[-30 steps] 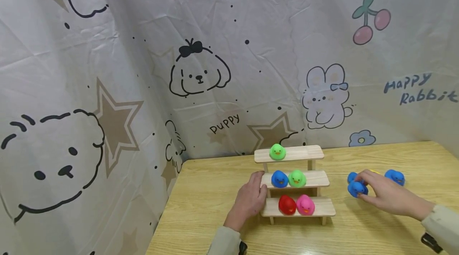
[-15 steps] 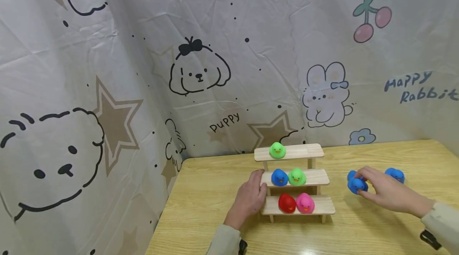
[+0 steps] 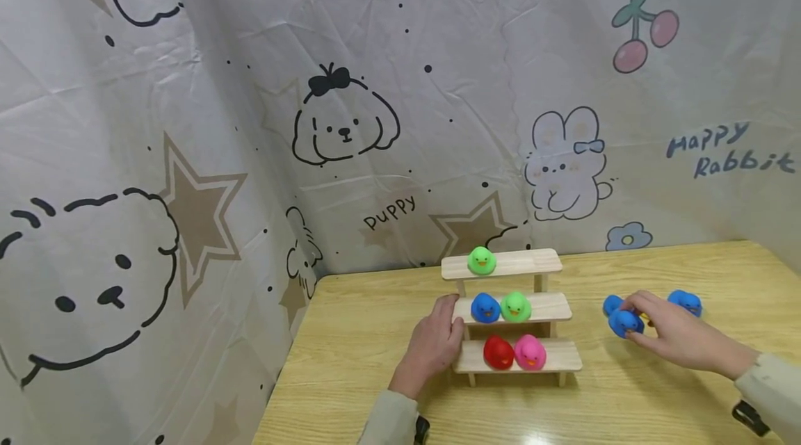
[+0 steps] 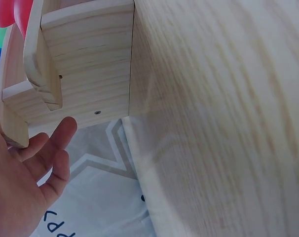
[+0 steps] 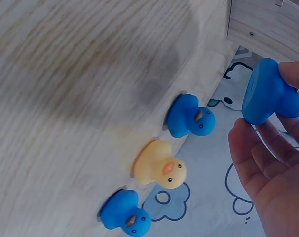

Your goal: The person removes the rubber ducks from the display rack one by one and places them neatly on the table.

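Observation:
At the left end of a three-tier wooden display stand [image 3: 553, 354], my left hand [image 3: 432, 341] grips the middle tier's edge, its other fingers loosely bent in the left wrist view. My right hand [image 3: 676, 334] pinches a blue rubber duck [image 5: 268, 94] between thumb and fingers, raised above the table to the right of the stand. On the stand sit a green duck [image 3: 482, 261] on top, a blue duck [image 3: 485, 308] and a green duck [image 3: 516, 306] in the middle, and a red duck [image 3: 498, 352] and a pink duck [image 3: 530, 352] at the bottom.
Beyond the right hand, a blue duck [image 5: 185, 116], a yellow duck [image 5: 159, 165] and another blue duck [image 5: 125, 212] stand in a row on the wooden table [image 3: 357, 334]. A printed cloth [image 3: 350, 28] hangs behind the table and along its left side.
The view has shifted slightly. My right hand still holds the blue duck in nearly the same spot, the duck turned a little. My left hand stays at the stand.

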### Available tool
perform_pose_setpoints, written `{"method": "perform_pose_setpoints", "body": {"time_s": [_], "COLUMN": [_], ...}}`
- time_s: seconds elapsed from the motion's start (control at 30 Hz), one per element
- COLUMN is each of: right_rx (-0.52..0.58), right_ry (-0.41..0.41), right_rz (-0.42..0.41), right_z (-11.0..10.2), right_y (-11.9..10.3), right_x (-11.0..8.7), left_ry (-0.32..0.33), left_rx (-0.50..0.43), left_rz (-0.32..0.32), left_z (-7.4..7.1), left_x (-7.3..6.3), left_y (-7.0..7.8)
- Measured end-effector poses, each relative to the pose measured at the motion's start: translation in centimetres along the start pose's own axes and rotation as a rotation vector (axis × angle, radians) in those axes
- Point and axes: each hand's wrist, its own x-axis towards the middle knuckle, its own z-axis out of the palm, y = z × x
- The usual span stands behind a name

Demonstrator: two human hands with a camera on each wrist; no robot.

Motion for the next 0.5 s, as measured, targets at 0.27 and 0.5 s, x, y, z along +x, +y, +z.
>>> {"method": "perform_pose_setpoints", "body": {"time_s": [0.27,0.5], "right_rx": [0.02,0.05], "right_ry": [-0.046,-0.053], "right_rz": [0.046,0.068], "right_z": [0.1,0.3], "right_y": [0.7,1.2], "right_x": [-0.7,-1.2], "left_ry": [-0.015,-0.004], "left_rx": [0.01,0.016], "left_rz": [-0.014,-0.003], "left_z": [0.0,0.0], "left_x": [0.1,0.1], "left_y": [0.0,0.0]}}
